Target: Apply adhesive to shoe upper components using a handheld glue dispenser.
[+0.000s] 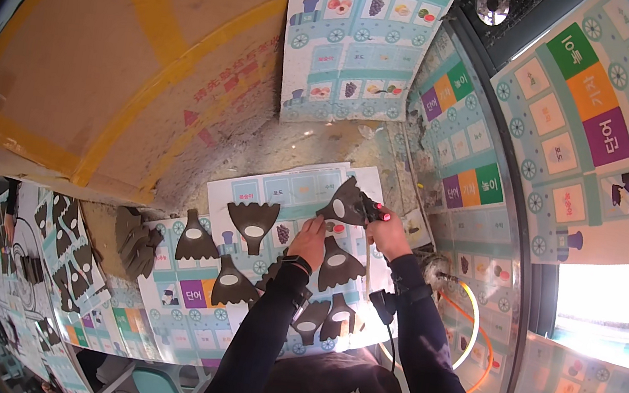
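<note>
A dark grey fan-shaped piece (327, 207) with a scalloped edge and a pale oval hole lies on printed sheets in front of me. My left hand (309, 242) rests flat just below it, fingers stretched out toward its lower edge. At its right end, my right hand (390, 237) is closed round a small black tool (371, 208) with red parts, whose kind I cannot make out. Similar pieces lie around: a scalloped one (252, 220), one further left (195, 242), one below it (232, 285) and one between my forearms (350, 272).
A stack of dark pieces (134, 243) sits left of the sheets. A large taped cardboard box (67, 65) fills the far left. Printed sheets cover the right wall (464, 161). Yellow and orange hoses (476, 320) hang at right. A teal stool (157, 388) stands below.
</note>
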`<state>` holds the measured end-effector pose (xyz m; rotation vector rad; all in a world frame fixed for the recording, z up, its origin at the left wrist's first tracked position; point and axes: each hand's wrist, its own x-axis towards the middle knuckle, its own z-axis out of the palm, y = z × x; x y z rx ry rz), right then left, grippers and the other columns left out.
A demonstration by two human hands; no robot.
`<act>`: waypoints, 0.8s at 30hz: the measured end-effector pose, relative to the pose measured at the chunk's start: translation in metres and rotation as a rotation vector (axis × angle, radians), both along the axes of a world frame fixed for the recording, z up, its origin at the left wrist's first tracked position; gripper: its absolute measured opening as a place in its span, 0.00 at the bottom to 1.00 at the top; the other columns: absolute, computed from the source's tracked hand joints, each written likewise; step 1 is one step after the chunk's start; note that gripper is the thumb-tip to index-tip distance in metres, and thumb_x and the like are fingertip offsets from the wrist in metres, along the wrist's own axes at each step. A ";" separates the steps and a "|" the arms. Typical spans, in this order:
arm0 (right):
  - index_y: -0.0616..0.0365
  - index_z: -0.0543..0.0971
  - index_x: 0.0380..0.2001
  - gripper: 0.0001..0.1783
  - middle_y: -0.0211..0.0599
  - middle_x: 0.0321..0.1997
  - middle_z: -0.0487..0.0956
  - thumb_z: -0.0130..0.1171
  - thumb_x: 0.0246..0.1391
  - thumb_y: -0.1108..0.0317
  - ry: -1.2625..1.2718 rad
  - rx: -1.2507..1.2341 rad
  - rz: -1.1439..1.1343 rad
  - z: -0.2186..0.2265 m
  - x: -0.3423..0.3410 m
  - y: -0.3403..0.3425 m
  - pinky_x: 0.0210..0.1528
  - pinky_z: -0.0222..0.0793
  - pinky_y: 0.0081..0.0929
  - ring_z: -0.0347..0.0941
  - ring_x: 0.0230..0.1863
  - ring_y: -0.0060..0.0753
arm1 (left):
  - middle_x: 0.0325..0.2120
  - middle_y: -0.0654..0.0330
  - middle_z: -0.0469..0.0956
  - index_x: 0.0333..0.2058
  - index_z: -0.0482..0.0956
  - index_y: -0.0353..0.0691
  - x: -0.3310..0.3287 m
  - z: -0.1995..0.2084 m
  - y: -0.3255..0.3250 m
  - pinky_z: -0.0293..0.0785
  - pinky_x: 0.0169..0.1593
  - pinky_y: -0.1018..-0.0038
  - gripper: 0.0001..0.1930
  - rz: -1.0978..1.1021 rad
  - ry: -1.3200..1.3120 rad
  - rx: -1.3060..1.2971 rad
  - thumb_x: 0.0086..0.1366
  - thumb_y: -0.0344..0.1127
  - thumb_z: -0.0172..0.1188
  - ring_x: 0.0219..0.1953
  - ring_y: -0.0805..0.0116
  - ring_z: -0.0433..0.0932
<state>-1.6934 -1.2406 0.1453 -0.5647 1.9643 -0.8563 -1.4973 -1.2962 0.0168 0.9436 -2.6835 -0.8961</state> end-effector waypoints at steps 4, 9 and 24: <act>0.66 0.78 0.42 0.18 0.43 0.18 0.76 0.54 0.46 0.73 0.021 -0.013 0.013 0.002 -0.001 0.002 0.27 0.70 0.34 0.75 0.19 0.36 | 0.58 0.48 0.65 0.54 0.70 0.26 -0.001 0.001 0.000 0.62 0.65 0.68 0.27 -0.002 0.009 -0.010 0.52 0.22 0.52 0.60 0.52 0.63; 0.64 0.80 0.35 0.13 0.46 0.19 0.78 0.55 0.48 0.69 0.077 0.139 0.025 0.014 0.003 0.002 0.27 0.71 0.35 0.76 0.20 0.40 | 0.58 0.48 0.65 0.55 0.69 0.26 0.000 0.000 -0.001 0.61 0.65 0.68 0.28 -0.018 0.005 -0.012 0.51 0.21 0.52 0.61 0.51 0.63; 0.63 0.79 0.34 0.11 0.41 0.18 0.77 0.55 0.46 0.70 -0.022 0.205 0.116 0.015 0.004 -0.007 0.24 0.70 0.33 0.76 0.20 0.36 | 0.59 0.46 0.64 0.55 0.69 0.26 0.000 -0.001 0.000 0.60 0.66 0.67 0.28 -0.010 0.010 0.007 0.51 0.22 0.52 0.61 0.50 0.62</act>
